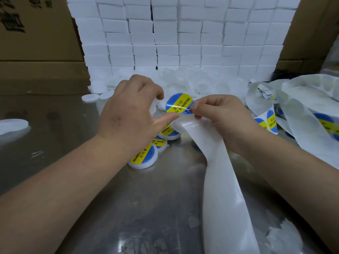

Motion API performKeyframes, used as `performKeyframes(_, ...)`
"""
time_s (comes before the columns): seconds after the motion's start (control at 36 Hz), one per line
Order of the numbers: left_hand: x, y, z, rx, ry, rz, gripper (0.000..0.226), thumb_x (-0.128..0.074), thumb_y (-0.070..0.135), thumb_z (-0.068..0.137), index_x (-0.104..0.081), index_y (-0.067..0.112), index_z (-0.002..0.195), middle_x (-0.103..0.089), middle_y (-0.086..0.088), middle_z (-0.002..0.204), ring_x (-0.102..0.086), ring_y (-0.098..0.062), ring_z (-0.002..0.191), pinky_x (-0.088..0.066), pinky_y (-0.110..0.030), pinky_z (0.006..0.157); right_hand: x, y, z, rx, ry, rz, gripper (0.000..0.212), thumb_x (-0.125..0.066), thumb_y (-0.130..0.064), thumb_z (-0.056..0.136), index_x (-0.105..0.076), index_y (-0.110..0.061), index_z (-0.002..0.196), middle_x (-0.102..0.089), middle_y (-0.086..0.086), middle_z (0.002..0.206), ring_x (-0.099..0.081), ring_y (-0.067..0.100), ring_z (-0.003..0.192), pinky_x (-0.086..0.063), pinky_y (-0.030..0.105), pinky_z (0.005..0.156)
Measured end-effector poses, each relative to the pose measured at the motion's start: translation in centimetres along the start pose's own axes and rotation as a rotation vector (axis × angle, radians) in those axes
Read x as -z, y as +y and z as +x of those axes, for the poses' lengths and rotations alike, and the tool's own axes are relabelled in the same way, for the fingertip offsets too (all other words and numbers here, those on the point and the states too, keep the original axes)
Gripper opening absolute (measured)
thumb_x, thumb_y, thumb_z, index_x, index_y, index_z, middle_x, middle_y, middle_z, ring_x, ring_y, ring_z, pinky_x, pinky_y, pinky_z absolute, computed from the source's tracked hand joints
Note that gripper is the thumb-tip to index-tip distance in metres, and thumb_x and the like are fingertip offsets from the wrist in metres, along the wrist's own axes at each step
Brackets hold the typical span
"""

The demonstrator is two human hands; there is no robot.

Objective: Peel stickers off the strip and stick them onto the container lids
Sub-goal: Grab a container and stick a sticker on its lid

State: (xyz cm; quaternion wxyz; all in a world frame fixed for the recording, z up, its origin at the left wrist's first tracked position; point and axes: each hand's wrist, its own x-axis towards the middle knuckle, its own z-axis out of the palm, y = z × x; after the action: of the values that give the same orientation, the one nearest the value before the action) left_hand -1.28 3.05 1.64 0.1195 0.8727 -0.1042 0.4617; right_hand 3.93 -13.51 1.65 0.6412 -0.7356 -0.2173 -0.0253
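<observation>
Pinched at its edge by thumb and forefinger of right hand (223,118): 1 round blue-and-yellow sticker (178,103), in the air between both hands. Same hand also clenched on white backing strip (220,171), trailing down toward the camera. Curled in left hand (132,114): 1 white plastic lid (153,105), mostly hidden by fingers, thumb straight toward the sticker.

Half blocked under the left hand: 3 labelled white lids (145,158), in a row on shiny steel table (146,208). Lying apart at left: 2 plain white lids (89,97). Behind: heap of clear-white lids (201,81), uncountable, then wall of white boxes (183,33) between 2 brown cardboard cartons (36,43). At right: tangle of sticker strip (302,107), at least 3 stickers showing.
</observation>
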Motion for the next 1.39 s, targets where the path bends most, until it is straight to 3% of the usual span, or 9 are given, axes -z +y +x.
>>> performKeyframes(0.14, -0.7, -0.3, 0.2, 0.266, -0.02, -0.11, 0.036, -0.052, 0.052, 0.072, -0.039, 0.022, 0.086, -0.041, 0.003, 0.092, -0.033, -0.016, 0.088, -0.018, -0.018, 0.066, 0.3, 0.0, 0.3, 0.0, 0.11, 0.071, 0.024, -0.062, -0.012, 0.083, -0.066, -0.022, 0.061, -0.056, -0.012, 0.049, -0.049, 0.006, 0.05, -0.041, 0.016, 0.053)
performKeyframes(0.25, -0.4, -0.7, 0.2, 0.377, -0.018, -0.411, 0.034, -0.026, 0.027, 0.075, -0.053, 0.014, 0.091, -0.048, 0.0, 0.09, -0.037, -0.018, 0.085, -0.027, -0.03, 0.066, 0.6, -0.2, 0.4, 0.004, 0.144, 0.105, 0.022, -0.062, -0.014, 0.083, -0.066, -0.023, 0.063, -0.055, -0.009, 0.052, -0.049, 0.015, 0.06, -0.039, 0.026, 0.062)
performKeyframes(0.33, -0.7, -0.8, 1.0, 0.764, 0.033, -0.791, 0.027, -0.034, 0.029, 0.074, -0.06, 0.028, 0.076, -0.048, 0.012, 0.077, -0.039, -0.016, 0.076, -0.029, -0.028, 0.055, 0.3, -0.2, 0.3, 0.029, 0.103, 0.097, 0.027, -0.062, -0.013, 0.082, -0.067, -0.024, 0.058, -0.054, -0.01, 0.05, -0.048, 0.013, 0.058, -0.037, 0.025, 0.059)
performKeyframes(0.39, -1.0, -1.1, 1.4, 0.876, 0.029, -0.869, 0.026, -0.04, 0.018, 0.083, -0.059, 0.031, 0.071, -0.051, 0.008, 0.08, -0.045, -0.019, 0.081, -0.034, -0.027, 0.058, 0.2, -0.1, 0.1, 0.043, 0.056, 0.097, 0.031, -0.062, -0.011, 0.082, -0.067, -0.025, 0.055, -0.054, -0.01, 0.048, -0.048, 0.01, 0.055, -0.038, 0.022, 0.058)
performKeyframes(0.53, -1.2, -1.1, 1.6, 0.942, 0.01, -1.011, 0.022, -0.049, 0.0, 0.089, -0.056, 0.02, 0.097, -0.061, -0.005, 0.104, -0.058, -0.025, 0.106, -0.048, -0.04, 0.093, 0.0, -0.2, -0.2, 0.094, -0.076, 0.069, 0.033, -0.058, -0.004, 0.083, -0.067, -0.025, 0.059, -0.054, -0.011, 0.048, -0.048, 0.005, 0.052, -0.039, 0.013, 0.053)
performKeyframes(0.67, -1.3, -0.7, 1.3, 0.932, 0.012, -1.186, 0.016, -0.048, 0.005, 0.093, -0.058, 0.017, 0.092, -0.064, -0.005, 0.101, -0.063, -0.018, 0.095, -0.055, -0.027, 0.077, -0.1, -0.2, -0.5, 0.112, -0.194, 0.025, 0.039, -0.058, -0.003, 0.083, -0.071, -0.028, 0.056, -0.06, -0.012, 0.052, -0.05, 0.002, 0.053, -0.041, 0.011, 0.056)
performKeyframes(0.92, -0.4, 0.6, 1.0, 0.898, -0.121, -1.406, 0.035, -0.036, 0.0, 0.095, -0.061, 0.023, 0.101, -0.062, -0.01, 0.1, -0.067, -0.025, 0.08, -0.059, -0.042, 0.066, -0.1, -0.1, -0.7, 0.12, -0.278, 0.001, 0.024, -0.062, -0.009, 0.079, -0.075, -0.029, 0.072, -0.066, -0.01, 0.067, -0.053, 0.001, 0.059, -0.044, 0.011, 0.061)
performKeyframes(1.17, -0.2, 0.9, 0.8, 0.865, -0.167, -1.553, 0.029, -0.033, 0.011, 0.097, -0.06, 0.015, 0.107, -0.063, -0.018, 0.105, -0.066, -0.035, 0.095, -0.058, -0.044, 0.069, -0.2, 0.1, -0.5, 0.091, -0.317, 0.003, 0.02, -0.06, -0.023, 0.066, -0.074, -0.037, 0.071, -0.065, -0.013, 0.064, -0.052, 0.0, 0.059, -0.044, 0.011, 0.062)
performKeyframes(1.39, -0.7, 0.9, 0.5, 0.795, -0.199, -1.453, 0.024, -0.049, 0.006, 0.09, -0.063, 0.022, 0.102, -0.065, -0.006, 0.088, -0.068, -0.028, 0.084, -0.057, -0.042, 0.075, -0.2, 0.0, -0.6, 0.088, -0.333, 0.014, 0.02, -0.059, -0.023, 0.066, -0.074, -0.035, 0.071, -0.068, -0.013, 0.068, -0.052, 0.0, 0.061, -0.044, 0.011, 0.065)
